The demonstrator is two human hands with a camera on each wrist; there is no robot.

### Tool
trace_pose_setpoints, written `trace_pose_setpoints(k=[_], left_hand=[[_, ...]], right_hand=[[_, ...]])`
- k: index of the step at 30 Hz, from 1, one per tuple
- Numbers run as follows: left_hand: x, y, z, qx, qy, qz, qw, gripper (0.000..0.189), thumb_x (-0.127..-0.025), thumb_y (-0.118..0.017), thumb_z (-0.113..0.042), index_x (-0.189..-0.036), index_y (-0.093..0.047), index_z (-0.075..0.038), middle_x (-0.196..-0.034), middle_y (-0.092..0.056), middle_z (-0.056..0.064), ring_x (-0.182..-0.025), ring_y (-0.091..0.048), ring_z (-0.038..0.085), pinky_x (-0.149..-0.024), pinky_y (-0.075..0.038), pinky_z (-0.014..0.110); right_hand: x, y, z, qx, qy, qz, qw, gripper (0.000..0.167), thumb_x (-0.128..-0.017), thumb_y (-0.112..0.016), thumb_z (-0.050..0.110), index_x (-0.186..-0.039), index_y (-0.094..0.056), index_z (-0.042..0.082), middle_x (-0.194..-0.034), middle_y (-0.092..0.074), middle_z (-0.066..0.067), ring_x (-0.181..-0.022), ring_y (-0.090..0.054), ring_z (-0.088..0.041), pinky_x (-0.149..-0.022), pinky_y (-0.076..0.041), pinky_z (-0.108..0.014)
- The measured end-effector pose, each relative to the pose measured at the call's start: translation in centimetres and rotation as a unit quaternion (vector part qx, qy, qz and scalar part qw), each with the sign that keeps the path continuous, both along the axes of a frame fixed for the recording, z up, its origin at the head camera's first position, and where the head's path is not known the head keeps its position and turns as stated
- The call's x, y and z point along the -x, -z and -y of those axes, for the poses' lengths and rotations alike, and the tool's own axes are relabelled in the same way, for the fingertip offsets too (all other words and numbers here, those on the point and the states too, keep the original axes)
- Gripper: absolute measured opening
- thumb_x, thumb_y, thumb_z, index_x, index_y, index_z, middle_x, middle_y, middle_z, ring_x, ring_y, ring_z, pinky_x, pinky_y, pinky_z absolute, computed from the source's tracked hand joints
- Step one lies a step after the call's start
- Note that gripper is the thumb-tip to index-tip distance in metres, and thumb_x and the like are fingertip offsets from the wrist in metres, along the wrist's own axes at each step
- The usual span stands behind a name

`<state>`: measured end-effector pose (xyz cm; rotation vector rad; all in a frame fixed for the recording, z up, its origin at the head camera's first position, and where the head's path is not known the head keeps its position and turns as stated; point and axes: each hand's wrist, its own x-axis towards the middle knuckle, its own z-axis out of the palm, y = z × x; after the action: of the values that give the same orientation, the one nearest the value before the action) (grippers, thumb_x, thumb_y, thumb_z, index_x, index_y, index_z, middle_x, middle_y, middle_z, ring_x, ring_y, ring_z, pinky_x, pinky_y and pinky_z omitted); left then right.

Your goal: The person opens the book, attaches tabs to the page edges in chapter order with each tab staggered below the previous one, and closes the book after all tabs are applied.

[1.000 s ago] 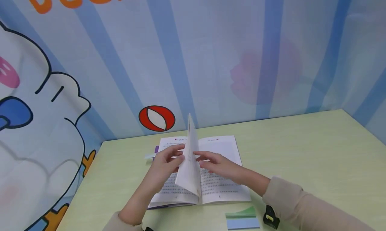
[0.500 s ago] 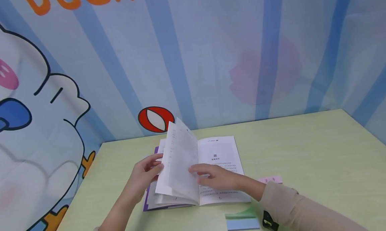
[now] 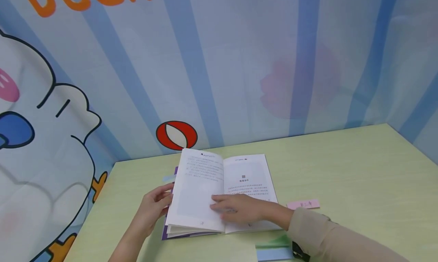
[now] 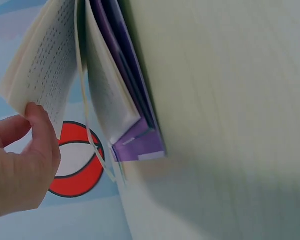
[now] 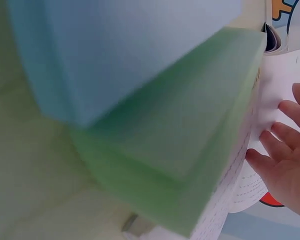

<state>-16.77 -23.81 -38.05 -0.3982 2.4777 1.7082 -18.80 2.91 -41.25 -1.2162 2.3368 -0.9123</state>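
An open book (image 3: 246,169) with printed pages and a purple cover (image 4: 140,147) lies on the table. At its left side, my left hand (image 3: 150,210) pinches the outer edge of a thin bundle of pages (image 4: 50,75) between thumb and fingers, as the left wrist view shows. Those pages slant low over the left half. My right hand (image 3: 244,208) lies across the middle of the book, fingers spread and fingertips on the left page near the fold. A thin ribbon bookmark (image 4: 86,100) hangs from the pages.
Right of the book lies a pink sticky note (image 3: 304,204) with handwriting. In front are a green sticky pad (image 3: 273,243) and a blue pad (image 3: 273,254), large in the right wrist view. A pale blue tab (image 3: 169,178) sticks out at the book's left. A printed curtain (image 3: 239,64) stands behind.
The pages stood nearly upright and have swung down to the left. My left hand has moved left and nearer with them, my right hand slightly nearer. The pink note has come into view.
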Motion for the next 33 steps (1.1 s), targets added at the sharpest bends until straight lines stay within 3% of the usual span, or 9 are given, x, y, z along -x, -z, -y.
trace_pose_setpoints(k=[9, 20, 23, 25, 26, 29, 31, 33], left_hand=[[0.3, 2.0, 1.2, 0.001, -0.005, 0.013, 0.9999, 0.036, -0.094, -0.051, -0.001, -0.129, -0.049, 0.004, -0.099, -0.057, 0.012, -0.080, -0.056, 0.015, -0.069, -0.052, 0.027], [0.6, 3.4, 1.8, 0.051, 0.012, 0.038, 0.9979, 0.035, -0.091, -0.052, 0.002, -0.126, -0.051, 0.006, -0.096, -0.056, 0.013, -0.081, -0.053, 0.018, -0.068, -0.052, 0.029], [0.5, 3.4, 1.8, 0.097, 0.022, 0.028, 0.9946, 0.034, -0.090, -0.052, 0.002, -0.124, -0.052, 0.008, -0.095, -0.057, 0.014, -0.078, -0.054, 0.018, -0.065, -0.052, 0.029], [0.4, 3.0, 1.6, 0.167, 0.041, -0.002, 0.9851, 0.034, -0.088, -0.054, 0.000, -0.121, -0.054, 0.008, -0.095, -0.059, 0.016, -0.079, -0.058, 0.021, -0.065, -0.052, 0.031], [0.4, 2.7, 1.4, 0.207, 0.054, -0.023, 0.9766, 0.033, -0.088, -0.055, -0.001, -0.120, -0.055, 0.009, -0.096, -0.060, 0.017, -0.079, -0.059, 0.023, -0.065, -0.053, 0.033], [0.4, 1.9, 0.2, 0.313, 0.109, -0.094, 0.9389, 0.031, -0.087, -0.059, -0.004, -0.116, -0.059, 0.006, -0.104, -0.063, 0.018, -0.088, -0.062, 0.029, -0.072, -0.052, 0.039], [0.6, 1.6, -1.0, 0.335, 0.160, -0.127, 0.9198, 0.029, -0.089, -0.059, -0.007, -0.116, -0.061, 0.003, -0.112, -0.062, 0.017, -0.100, -0.060, 0.032, -0.082, -0.050, 0.044], [1.0, 1.5, -2.3, 0.328, 0.222, -0.137, 0.9080, 0.029, -0.092, -0.057, -0.013, -0.119, -0.061, -0.002, -0.122, -0.059, 0.015, -0.113, -0.054, 0.032, -0.093, -0.044, 0.047]], right_hand=[[0.1, -0.5, 0.5, -0.068, -0.019, -0.029, 0.9971, 0.042, -0.095, -0.052, 0.022, -0.137, -0.048, 0.016, -0.148, -0.032, 0.000, -0.134, -0.031, -0.016, -0.107, -0.030, -0.033], [0.2, -1.0, 0.8, -0.108, -0.043, -0.033, 0.9927, 0.045, -0.095, -0.053, 0.020, -0.139, -0.045, 0.015, -0.149, -0.031, -0.003, -0.136, -0.027, -0.013, -0.108, -0.028, -0.029], [0.2, -1.1, 0.9, -0.128, -0.051, -0.039, 0.9897, 0.046, -0.095, -0.052, 0.021, -0.140, -0.043, 0.015, -0.149, -0.030, -0.004, -0.136, -0.027, -0.014, -0.108, -0.027, -0.029], [0.3, -1.2, 1.0, -0.143, -0.054, -0.039, 0.9875, 0.046, -0.096, -0.051, 0.022, -0.140, -0.042, 0.016, -0.150, -0.029, -0.003, -0.136, -0.026, -0.014, -0.109, -0.026, -0.029], [0.3, -1.3, 1.1, -0.151, -0.054, -0.037, 0.9864, 0.046, -0.096, -0.050, 0.022, -0.141, -0.042, 0.017, -0.150, -0.028, -0.002, -0.137, -0.025, -0.013, -0.109, -0.025, -0.029], [0.4, -1.3, 1.4, -0.173, -0.053, -0.040, 0.9826, 0.046, -0.096, -0.050, 0.024, -0.141, -0.041, 0.019, -0.150, -0.028, 0.000, -0.137, -0.025, -0.013, -0.109, -0.025, -0.030], [0.5, -1.3, 1.5, -0.187, -0.055, -0.050, 0.9795, 0.047, -0.096, -0.050, 0.025, -0.141, -0.040, 0.021, -0.150, -0.028, 0.000, -0.136, -0.026, -0.014, -0.109, -0.026, -0.032], [0.6, -1.4, 1.7, -0.199, -0.061, -0.062, 0.9762, 0.046, -0.096, -0.049, 0.025, -0.141, -0.041, 0.021, -0.149, -0.029, 0.000, -0.136, -0.028, -0.015, -0.108, -0.027, -0.033]])
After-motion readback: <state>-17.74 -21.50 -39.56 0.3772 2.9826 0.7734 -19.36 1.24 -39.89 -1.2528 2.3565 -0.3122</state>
